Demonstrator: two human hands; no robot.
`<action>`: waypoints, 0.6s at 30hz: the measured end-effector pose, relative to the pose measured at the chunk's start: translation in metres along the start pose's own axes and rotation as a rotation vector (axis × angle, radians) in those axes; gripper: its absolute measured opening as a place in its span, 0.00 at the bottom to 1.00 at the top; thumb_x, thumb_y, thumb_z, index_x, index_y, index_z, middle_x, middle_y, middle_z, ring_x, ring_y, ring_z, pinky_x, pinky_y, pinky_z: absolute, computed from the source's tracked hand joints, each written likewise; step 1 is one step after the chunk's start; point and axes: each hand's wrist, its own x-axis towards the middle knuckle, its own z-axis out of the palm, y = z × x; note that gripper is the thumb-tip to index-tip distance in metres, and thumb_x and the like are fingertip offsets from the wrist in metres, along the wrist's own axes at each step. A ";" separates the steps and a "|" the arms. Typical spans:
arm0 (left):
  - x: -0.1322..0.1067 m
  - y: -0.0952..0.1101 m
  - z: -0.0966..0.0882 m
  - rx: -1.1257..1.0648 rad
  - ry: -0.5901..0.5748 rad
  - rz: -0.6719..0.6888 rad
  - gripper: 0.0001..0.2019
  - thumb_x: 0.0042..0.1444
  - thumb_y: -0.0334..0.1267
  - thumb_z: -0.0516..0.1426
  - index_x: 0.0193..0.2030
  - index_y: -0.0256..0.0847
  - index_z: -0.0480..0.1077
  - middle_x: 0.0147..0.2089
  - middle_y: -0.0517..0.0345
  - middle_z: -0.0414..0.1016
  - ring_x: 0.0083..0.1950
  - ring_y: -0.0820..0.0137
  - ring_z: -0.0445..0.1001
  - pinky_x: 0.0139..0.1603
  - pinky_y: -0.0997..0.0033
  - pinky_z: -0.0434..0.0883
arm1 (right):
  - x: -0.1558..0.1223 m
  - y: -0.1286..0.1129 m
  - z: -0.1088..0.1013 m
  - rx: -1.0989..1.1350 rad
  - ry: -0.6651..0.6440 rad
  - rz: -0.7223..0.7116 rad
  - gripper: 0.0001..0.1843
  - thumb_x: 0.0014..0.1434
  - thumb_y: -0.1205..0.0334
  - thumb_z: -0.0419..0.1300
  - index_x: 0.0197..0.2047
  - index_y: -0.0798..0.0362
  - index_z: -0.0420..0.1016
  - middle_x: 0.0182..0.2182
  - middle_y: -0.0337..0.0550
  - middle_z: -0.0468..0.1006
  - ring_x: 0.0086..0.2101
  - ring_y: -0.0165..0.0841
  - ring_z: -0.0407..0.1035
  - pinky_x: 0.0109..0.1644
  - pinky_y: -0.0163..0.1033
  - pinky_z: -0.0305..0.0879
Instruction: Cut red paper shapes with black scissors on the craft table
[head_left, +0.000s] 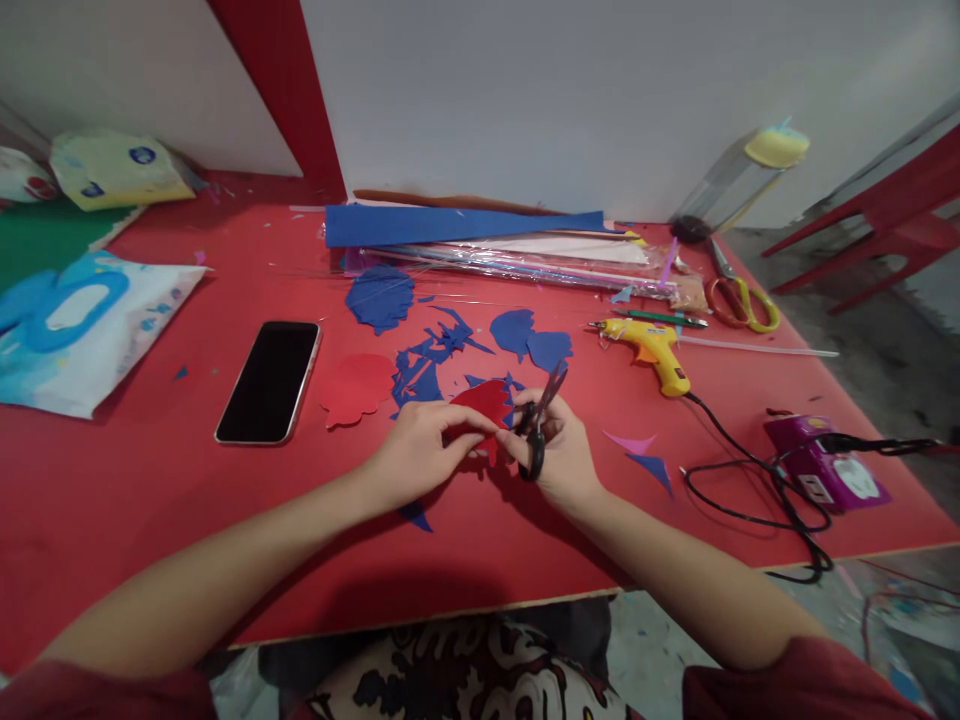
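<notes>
My left hand pinches a red paper cut-out just above the red table. My right hand grips black-handled scissors, their blades pointing up and away beside the red piece. Both hands meet near the table's middle. Blue paper scraps and a second red paper shape lie just beyond my hands.
A black phone lies to the left. A yellow glue gun with a black cord, yellow-handled scissors, a purple power strip, a long blue sheet and wrapped sticks sit farther back and right. Wipe packs lie far left.
</notes>
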 end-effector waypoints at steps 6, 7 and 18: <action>0.003 0.004 -0.016 -0.062 0.031 -0.086 0.08 0.53 0.32 0.56 0.36 0.38 0.77 0.36 0.53 0.82 0.34 0.68 0.80 0.36 0.72 0.76 | 0.003 0.001 0.001 0.124 -0.051 0.003 0.29 0.39 0.65 0.68 0.37 0.45 0.52 0.22 0.25 0.67 0.20 0.24 0.63 0.24 0.30 0.60; 0.003 0.005 -0.020 -0.071 0.038 -0.097 0.08 0.53 0.32 0.56 0.37 0.37 0.77 0.36 0.52 0.82 0.32 0.68 0.80 0.33 0.73 0.77 | 0.004 0.001 0.002 0.128 -0.055 0.004 0.30 0.38 0.65 0.69 0.37 0.45 0.52 0.22 0.25 0.67 0.21 0.23 0.63 0.26 0.29 0.60; 0.003 0.013 -0.054 -0.017 0.250 -0.075 0.08 0.51 0.34 0.59 0.38 0.41 0.78 0.34 0.59 0.81 0.28 0.72 0.79 0.30 0.80 0.76 | -0.003 0.006 0.004 0.057 -0.349 0.111 0.32 0.38 0.61 0.71 0.40 0.44 0.53 0.30 0.30 0.61 0.25 0.23 0.56 0.27 0.29 0.58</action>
